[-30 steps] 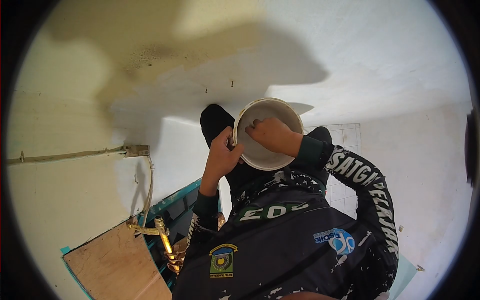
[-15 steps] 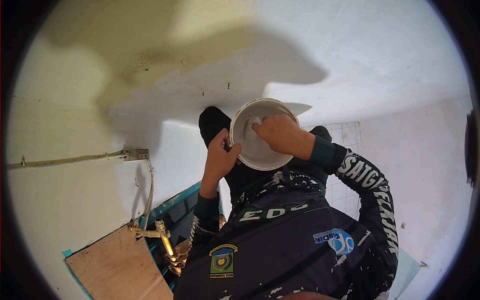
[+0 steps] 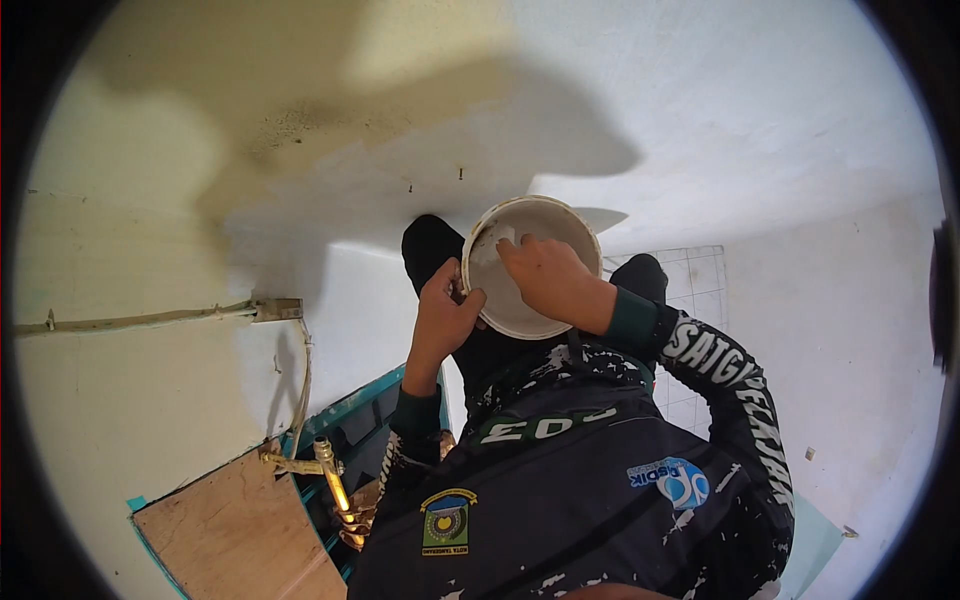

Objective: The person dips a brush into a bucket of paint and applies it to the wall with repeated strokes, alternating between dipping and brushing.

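Observation:
A round white bucket [image 3: 583, 222] is held in front of my body, between my knees, with pale coating smeared on its inner wall. My left hand [image 3: 447, 315] is closed on the bucket's left side, thumb against the rim. Inside the bucket's mouth, my right hand [image 3: 552, 277] is closed, fingers pointing toward the far inner wall. A small whitish piece shows by its fingertips; what the hand grips is mostly hidden. My dark sleeves are spattered with white.
The wall [image 3: 400, 80] ahead is part yellowish, part fresh white, with two nails [image 3: 461, 174] sticking out. A junction box [image 3: 277, 309] with cable is at the left. Below it are a brown board [image 3: 235, 520] and a brass-coloured fitting [image 3: 330, 475]. White tiles [image 3: 690, 285] lie at the right.
My right hand has shifted slightly left and down inside the bucket. My left hand keeps its hold on the bucket, which stays almost in place.

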